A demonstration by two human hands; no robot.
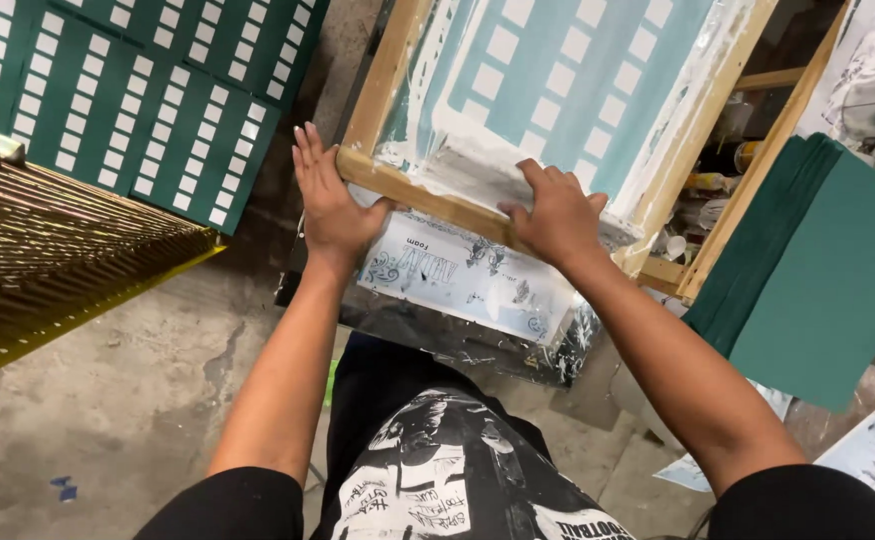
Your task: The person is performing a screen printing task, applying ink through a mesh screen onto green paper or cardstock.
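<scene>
A wooden screen-printing frame (386, 75) stands tilted up before me, its pale blue mesh (598, 70) carrying rows of white rectangles and smeared with white ink. My left hand (330, 200) lies flat against the frame's near left corner, thumb hooked over the bottom rail. My right hand (556, 212) presses down on a squeegee (478, 182) at the screen's lower edge, its fingers curled over it. Under the frame lies a white printed sheet (468, 275) on the print table.
A stack of dark green sheets (818, 270) rests at the right. Green sheets printed with white rectangles (128, 100) lie on a yellow drying rack (58, 250) at the left. Below is concrete floor (108, 400). Jars and clutter sit behind the frame at right.
</scene>
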